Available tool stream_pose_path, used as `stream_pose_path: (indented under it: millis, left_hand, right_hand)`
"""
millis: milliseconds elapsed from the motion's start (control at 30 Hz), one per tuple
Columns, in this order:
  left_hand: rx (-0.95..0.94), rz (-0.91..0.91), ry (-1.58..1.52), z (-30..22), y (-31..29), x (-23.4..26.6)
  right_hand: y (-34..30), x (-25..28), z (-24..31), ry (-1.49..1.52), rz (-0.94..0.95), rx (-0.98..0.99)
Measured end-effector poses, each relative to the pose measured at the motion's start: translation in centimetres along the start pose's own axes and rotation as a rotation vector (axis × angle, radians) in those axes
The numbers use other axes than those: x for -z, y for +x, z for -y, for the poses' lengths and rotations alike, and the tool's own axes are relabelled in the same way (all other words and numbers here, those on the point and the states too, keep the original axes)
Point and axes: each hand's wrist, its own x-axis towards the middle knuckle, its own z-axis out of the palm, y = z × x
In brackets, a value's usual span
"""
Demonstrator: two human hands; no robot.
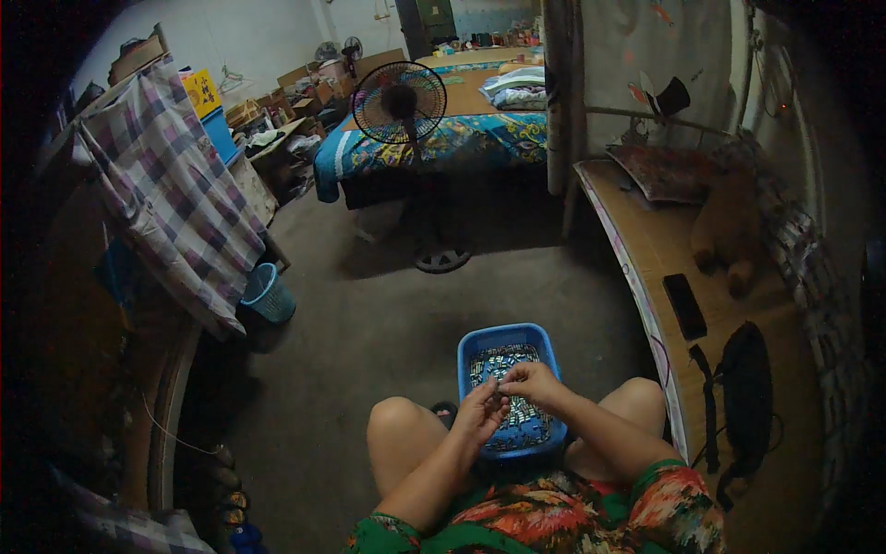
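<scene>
A blue plastic basin point(464, 369) stands between my knees, its bottom covered with many small shiny metal pieces point(519, 414). Over the basin, my left hand point(482, 411) is closed with its fingertips pinched together. My right hand point(532, 383) meets it from the right, thumb and forefinger also pinched. The fingertips of both hands touch or nearly touch each other. Whatever sits between them is too small to make out.
A standing fan point(400, 102) is in front of a bed point(498, 129). At right, a cardboard-covered bench point(637, 217) bears a phone point(684, 306), a black bag point(746, 383) and a brown plush toy point(724, 222). A blue wastebasket point(269, 294) stands at left by a checked cloth point(175, 185).
</scene>
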Motion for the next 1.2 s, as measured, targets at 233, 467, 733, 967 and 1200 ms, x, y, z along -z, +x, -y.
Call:
stream_pose_path:
  millis: [233, 467, 733, 967, 1200]
  left_hand:
    - [-0.050, 0.034, 0.080, -0.1, -0.4, -0.2]
    - [-0.031, 0.021, -0.048, -0.4, -0.5, -0.7]
    - [-0.023, 0.081, -0.090, -0.3, 0.1, 0.5]
    - [0.007, 0.035, -0.061, -0.3, 0.1, 0.3]
    - [0.010, -0.031, 0.000, -0.2, 0.0, 0.2]
  right_hand:
    - [-0.8, -0.9, 0.6, -0.196, -0.119, 0.128]
    - [-1.2, 0.4, 3.4, 0.370, 0.040, -0.355]
    - [-0.6, 0.6, 1.9, 0.466, 0.056, -0.368]
    - [-0.6, 0.3, 2.3, 0.411, 0.031, -0.391]
    - [-0.6, 0.1, 2.0, 0.456, 0.066, -0.351]
